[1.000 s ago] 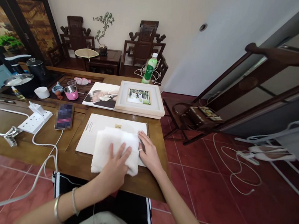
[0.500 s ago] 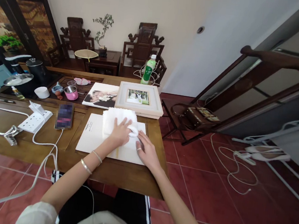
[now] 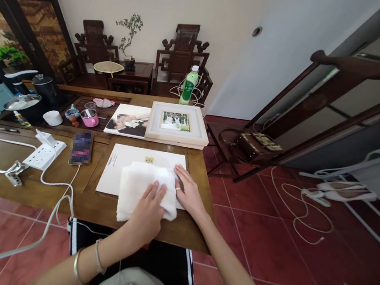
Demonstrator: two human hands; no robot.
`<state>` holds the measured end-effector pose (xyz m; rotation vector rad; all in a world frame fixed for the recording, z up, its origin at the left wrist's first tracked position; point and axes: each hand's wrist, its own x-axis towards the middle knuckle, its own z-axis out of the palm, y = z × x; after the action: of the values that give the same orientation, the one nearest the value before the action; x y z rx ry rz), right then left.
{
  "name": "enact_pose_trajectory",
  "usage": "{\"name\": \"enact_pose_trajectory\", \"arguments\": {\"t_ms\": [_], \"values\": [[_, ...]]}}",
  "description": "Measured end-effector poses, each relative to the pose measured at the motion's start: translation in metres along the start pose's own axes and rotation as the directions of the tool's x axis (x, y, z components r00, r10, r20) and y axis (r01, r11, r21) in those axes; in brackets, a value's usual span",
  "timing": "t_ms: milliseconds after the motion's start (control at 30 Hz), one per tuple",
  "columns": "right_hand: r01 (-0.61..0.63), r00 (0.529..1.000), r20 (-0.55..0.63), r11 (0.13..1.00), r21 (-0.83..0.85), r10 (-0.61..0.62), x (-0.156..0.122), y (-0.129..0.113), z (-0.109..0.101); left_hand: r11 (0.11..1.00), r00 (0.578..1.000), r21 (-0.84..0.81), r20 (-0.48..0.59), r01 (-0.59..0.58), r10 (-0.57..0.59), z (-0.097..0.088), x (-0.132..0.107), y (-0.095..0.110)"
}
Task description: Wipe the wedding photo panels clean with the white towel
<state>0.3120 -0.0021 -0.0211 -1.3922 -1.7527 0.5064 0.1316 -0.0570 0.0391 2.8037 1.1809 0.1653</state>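
A folded white towel [image 3: 137, 184] lies over the near part of a flat white panel [image 3: 113, 177] and hangs past its front edge onto the table. My left hand [image 3: 150, 209] presses on the towel, fingers together on top; its thumb is hidden. On the panel's right side rests my right hand [image 3: 187, 190], fingers stretched out, with a ring on one finger. A small gold-coloured hanger plate [image 3: 149, 160] shows on the panel beyond the towel, and small print runs along its left side.
Behind the panel are a framed photo [image 3: 177, 136] and a picture print [image 3: 126, 126]. A green bottle [image 3: 188, 86] stands farther back. To the left lie a phone [image 3: 81, 148], a power strip [image 3: 43, 153] with cables and a hair claw [image 3: 15, 173]. A pink cup [image 3: 90, 119] stands beyond.
My left hand has drawn the towel toward me, from the panel's far edge to its near edge, uncovering the hanger plate. My right hand stays at the panel's right side.
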Motion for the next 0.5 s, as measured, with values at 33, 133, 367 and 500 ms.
{"name": "enact_pose_trajectory", "arguments": {"t_ms": [33,133,367,500], "values": [[-0.008,1.0,-0.005,1.0,0.016,0.008,0.0,0.0,0.0,1.0,1.0,-0.013,0.005,-0.01,0.01,-0.002,0.0,-0.001],[-0.077,0.997,-0.023,0.993,0.09,0.079,0.001,0.0,-0.002,0.999,1.0,-0.041,0.005,-0.018,0.018,-0.007,0.012,-0.013],[-0.264,0.929,-0.131,0.867,0.423,0.346,0.002,0.002,-0.007,0.99,0.991,-0.049,0.012,-0.13,0.131,-0.005,0.037,-0.006],[-0.252,0.941,-0.097,0.862,0.439,0.324,0.001,-0.001,-0.009,0.985,0.975,-0.068,0.143,-0.16,0.168,-0.02,0.01,0.03]]}}
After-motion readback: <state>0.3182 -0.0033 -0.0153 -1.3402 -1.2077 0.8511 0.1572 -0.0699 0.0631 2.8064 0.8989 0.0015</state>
